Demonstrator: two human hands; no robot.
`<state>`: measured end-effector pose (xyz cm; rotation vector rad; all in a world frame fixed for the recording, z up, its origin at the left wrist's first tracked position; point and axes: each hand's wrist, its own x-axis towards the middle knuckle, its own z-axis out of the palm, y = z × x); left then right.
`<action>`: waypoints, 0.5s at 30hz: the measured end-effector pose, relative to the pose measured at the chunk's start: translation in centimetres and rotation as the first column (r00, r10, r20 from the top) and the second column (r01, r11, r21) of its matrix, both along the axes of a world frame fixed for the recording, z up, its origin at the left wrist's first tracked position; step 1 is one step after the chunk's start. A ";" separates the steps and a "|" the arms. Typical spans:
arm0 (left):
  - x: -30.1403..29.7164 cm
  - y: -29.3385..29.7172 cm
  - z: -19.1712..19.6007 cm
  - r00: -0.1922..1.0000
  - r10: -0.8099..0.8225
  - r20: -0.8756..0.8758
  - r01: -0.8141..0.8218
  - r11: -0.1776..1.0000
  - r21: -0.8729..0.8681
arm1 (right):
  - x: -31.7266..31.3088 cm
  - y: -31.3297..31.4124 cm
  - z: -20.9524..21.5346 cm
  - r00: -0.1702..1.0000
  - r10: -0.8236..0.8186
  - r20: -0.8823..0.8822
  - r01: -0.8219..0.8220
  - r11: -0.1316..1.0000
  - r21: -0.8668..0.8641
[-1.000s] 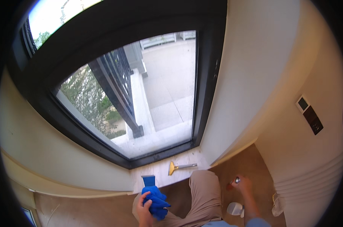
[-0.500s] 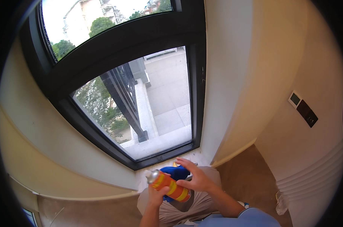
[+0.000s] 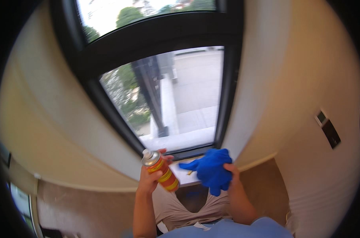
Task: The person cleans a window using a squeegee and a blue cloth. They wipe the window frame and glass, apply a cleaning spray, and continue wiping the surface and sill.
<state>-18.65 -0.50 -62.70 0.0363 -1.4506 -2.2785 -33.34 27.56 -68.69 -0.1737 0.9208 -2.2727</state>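
My left hand [image 3: 147,181] is wrapped round an orange and yellow aerosol can [image 3: 167,176] with a silver top and a white nozzle. The can leans to the left, nozzle end up. To the right of it, a bunched bright blue cloth [image 3: 213,168] is gripped at its right edge by my right hand [image 3: 234,174]. One corner of the cloth sticks out toward the can without reaching it. Most of my right fingers are hidden behind the cloth.
A black-framed window [image 3: 180,148] stands ahead, with a pale sill [image 3: 184,176] below it. A small yellow item [image 3: 190,173] lies on that sill. My legs [image 3: 172,210] are bent below my hands. A dark switch panel [image 3: 331,135] is on the right wall.
My right hand was open beside the can and now holds the blue cloth, which has come away to the right from behind the can. My left hand has raised the can slightly.
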 end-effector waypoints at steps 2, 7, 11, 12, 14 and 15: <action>-0.3 -1.2 -0.5 1.000 -0.015 0.016 0.015 1.000 -0.024 | 0.4 0.4 -0.1 0.999 0.004 -0.032 -0.008 0.991 -0.134; -0.7 -1.7 1.7 0.942 -0.207 -0.265 0.243 0.964 0.112 | 0.6 0.9 -2.4 0.996 0.005 -0.093 -0.022 0.982 -0.188; -1.2 -3.2 2.6 0.936 -0.005 -0.351 0.136 0.928 0.348 | 1.1 0.8 -3.8 0.992 0.048 -0.115 -0.065 0.987 -0.148; -1.8 -4.0 3.2 0.933 0.069 -0.352 0.114 0.873 0.474 | 1.0 0.9 -4.0 0.992 0.053 -0.115 -0.067 0.991 -0.116; -2.4 -4.2 5.0 0.938 0.325 -0.119 -0.207 0.801 0.562 | 1.2 0.8 -4.0 0.989 0.089 -0.115 -0.096 0.993 -0.064; -2.5 -5.0 4.6 0.941 0.336 -0.038 -0.272 0.820 0.504 | 1.3 0.6 -4.0 0.987 0.113 -0.118 -0.119 0.992 -0.045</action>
